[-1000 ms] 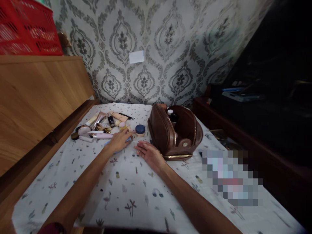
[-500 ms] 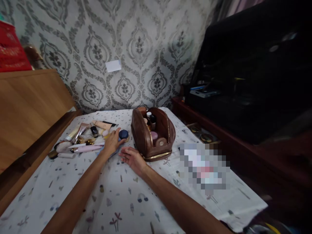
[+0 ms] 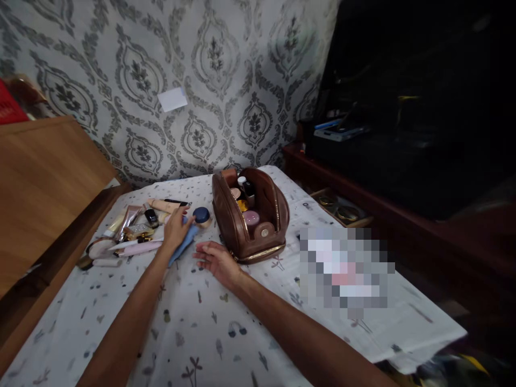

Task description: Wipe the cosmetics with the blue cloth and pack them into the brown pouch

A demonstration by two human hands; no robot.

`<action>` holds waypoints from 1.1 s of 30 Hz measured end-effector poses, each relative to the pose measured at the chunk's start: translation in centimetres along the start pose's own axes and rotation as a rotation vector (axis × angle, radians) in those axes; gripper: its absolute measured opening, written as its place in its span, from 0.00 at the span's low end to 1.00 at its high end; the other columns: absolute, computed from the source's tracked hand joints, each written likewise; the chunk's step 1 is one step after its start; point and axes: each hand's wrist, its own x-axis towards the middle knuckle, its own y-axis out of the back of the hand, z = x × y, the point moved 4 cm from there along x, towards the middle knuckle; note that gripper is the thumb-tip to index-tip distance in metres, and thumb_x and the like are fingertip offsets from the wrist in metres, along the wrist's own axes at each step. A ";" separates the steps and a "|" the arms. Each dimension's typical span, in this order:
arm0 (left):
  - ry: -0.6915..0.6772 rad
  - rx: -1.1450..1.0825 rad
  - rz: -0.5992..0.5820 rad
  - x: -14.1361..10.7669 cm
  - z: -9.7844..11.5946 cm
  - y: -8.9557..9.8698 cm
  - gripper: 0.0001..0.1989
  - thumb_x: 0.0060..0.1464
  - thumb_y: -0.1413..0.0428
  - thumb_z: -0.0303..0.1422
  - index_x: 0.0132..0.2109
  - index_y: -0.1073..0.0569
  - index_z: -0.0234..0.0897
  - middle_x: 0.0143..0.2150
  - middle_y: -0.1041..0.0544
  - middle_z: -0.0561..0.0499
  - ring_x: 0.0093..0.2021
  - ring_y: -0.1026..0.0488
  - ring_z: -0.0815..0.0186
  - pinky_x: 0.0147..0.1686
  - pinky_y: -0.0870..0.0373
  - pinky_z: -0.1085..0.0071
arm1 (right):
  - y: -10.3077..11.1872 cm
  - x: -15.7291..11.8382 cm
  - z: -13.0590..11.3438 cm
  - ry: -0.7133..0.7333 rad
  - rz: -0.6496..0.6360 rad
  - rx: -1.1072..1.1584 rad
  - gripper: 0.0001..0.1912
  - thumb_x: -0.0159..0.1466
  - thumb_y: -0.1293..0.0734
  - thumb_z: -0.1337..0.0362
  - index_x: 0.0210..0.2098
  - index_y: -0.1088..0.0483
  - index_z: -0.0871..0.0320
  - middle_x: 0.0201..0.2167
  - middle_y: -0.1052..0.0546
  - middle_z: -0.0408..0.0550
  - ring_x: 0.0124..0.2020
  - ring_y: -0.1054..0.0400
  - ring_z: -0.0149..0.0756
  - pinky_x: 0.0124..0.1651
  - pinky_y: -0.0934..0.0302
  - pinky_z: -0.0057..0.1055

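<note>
My left hand point(image 3: 176, 232) is at the right side of a pile of cosmetics. Its fingers close on a blue cloth point(image 3: 184, 246), part of which shows between thumb and forefinger; the other fingers are hidden. Just right of it stands a small jar with a dark blue lid point(image 3: 201, 216). My right hand point(image 3: 215, 262) is open and holds nothing, palm turned left, in front of a brown makeup bag point(image 3: 229, 212). The bag is unzipped and upright, with a pink round item point(image 3: 251, 217) and several small bottles point(image 3: 246, 188) inside.
The pile on the left holds a pink-handled brush point(image 3: 141, 248), a beige tube point(image 3: 163, 206) and a black bottle point(image 3: 151, 217). A pixelated item point(image 3: 342, 271) lies right on the patterned tablecloth point(image 3: 217, 328). A wooden panel point(image 3: 48, 183) borders the left; a dark screen point(image 3: 403, 123) stands right.
My left hand has shifted slightly left, away from the blue-lidded jar, and the blue cloth is now bunched beside it. My right hand has barely moved. The view has tilted and shifted.
</note>
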 end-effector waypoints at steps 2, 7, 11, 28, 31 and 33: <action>0.099 0.049 0.047 0.1 -1.7 0.9 0.20 0.67 0.55 0.39 0.60 0.32 0.36 0.57 0.27 0.37 0.59 0.29 0.51 0.56 0.31 0.56 | 0.0 0.0 0.0 -0.008 0.000 0.000 0.16 0.44 0.21 0.61 0.31 0.24 0.59 0.34 0.22 0.44 0.38 0.25 0.36 0.40 0.35 0.31; 0.229 0.082 0.004 0.0 -4.7 1.4 0.19 0.61 0.47 0.39 0.54 0.28 0.32 0.55 0.26 0.29 0.57 0.28 0.37 0.51 0.30 0.46 | -0.2 -0.1 -0.2 -0.020 -0.002 -0.009 0.16 0.46 0.20 0.60 0.32 0.23 0.60 0.33 0.22 0.45 0.39 0.24 0.36 0.40 0.34 0.30; 0.227 -0.009 -0.008 -0.1 -5.3 1.4 0.17 0.60 0.45 0.38 0.53 0.28 0.37 0.52 0.22 0.35 0.53 0.24 0.44 0.50 0.28 0.51 | -0.2 -0.2 -0.3 -0.031 -0.018 -0.015 0.16 0.47 0.21 0.61 0.33 0.23 0.60 0.37 0.21 0.46 0.42 0.23 0.39 0.44 0.33 0.33; -0.215 -0.489 -0.017 -10.5 0.3 2.9 0.18 0.68 0.53 0.42 0.57 0.30 0.37 0.49 0.24 0.43 0.48 0.26 0.59 0.43 0.27 0.66 | -0.5 -0.6 -0.2 0.022 -0.038 -0.103 0.27 0.47 0.18 0.64 0.45 0.25 0.55 0.37 0.21 0.42 0.36 0.27 0.30 0.42 0.29 0.31; -0.245 -0.421 -0.078 -10.5 -0.8 3.4 0.16 0.64 0.46 0.45 0.50 0.25 0.39 0.50 0.23 0.44 0.53 0.29 0.54 0.55 0.32 0.57 | -0.5 -0.5 -0.5 0.077 0.014 -0.133 0.28 0.45 0.18 0.65 0.44 0.26 0.54 0.39 0.21 0.41 0.38 0.27 0.28 0.47 0.32 0.27; -0.270 -0.375 -0.138 -10.6 -1.5 3.4 0.15 0.58 0.40 0.45 0.45 0.23 0.41 0.47 0.22 0.45 0.52 0.29 0.52 0.55 0.33 0.55 | -0.4 -0.4 -0.5 0.090 0.029 -0.168 0.26 0.45 0.18 0.65 0.42 0.27 0.55 0.37 0.22 0.41 0.38 0.28 0.29 0.49 0.32 0.28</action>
